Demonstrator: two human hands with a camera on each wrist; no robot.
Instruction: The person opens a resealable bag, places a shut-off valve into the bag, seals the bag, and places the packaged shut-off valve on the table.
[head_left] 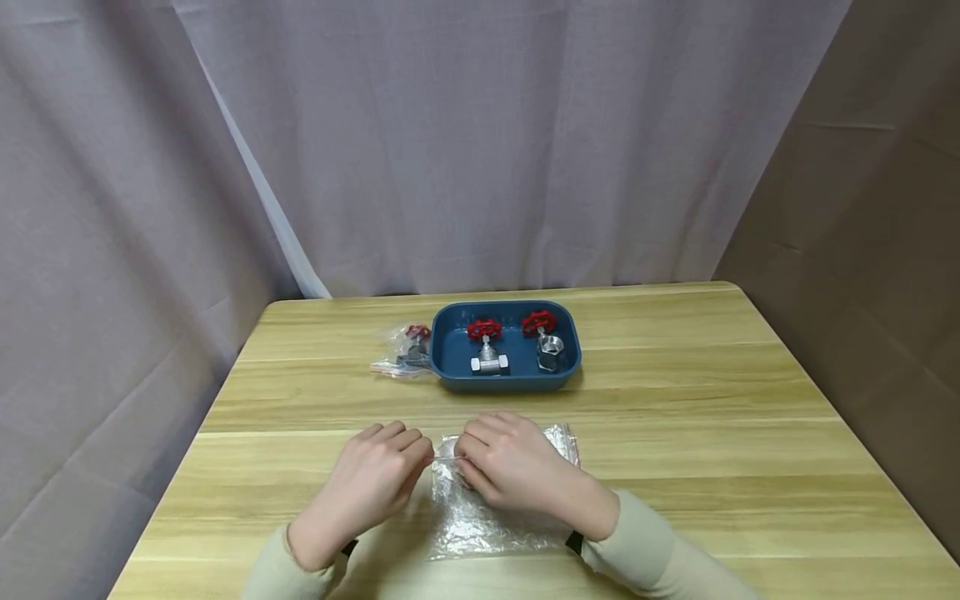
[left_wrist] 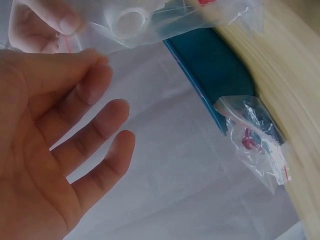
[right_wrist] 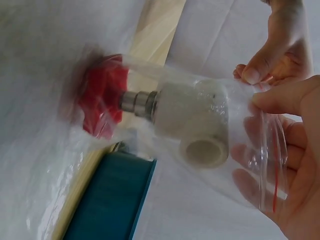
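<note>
A white-bodied valve [right_wrist: 190,107] with a red handwheel [right_wrist: 102,95] lies inside a small clear zip bag [right_wrist: 242,172] in the right wrist view. My right hand [head_left: 510,467] holds this bag near its red-striped zip end, thumb on one side and fingers on the other. At a corner of the same end, my left hand [head_left: 375,475] pinches the plastic between thumb and index finger; its other fingers [left_wrist: 105,162] are spread. From the head view, the hands hide the valve. Below my right hand, a larger clear zip bag [head_left: 480,533] lies flat on the table.
Beyond the hands stands a blue tray [head_left: 506,383] containing a metal valve with a red wheel [head_left: 489,363] and another valve [head_left: 550,352] turned end-on. Against the tray's left side rests a bagged valve [head_left: 416,342]. Grey curtains [head_left: 480,150] hang behind the wooden table [head_left: 712,417].
</note>
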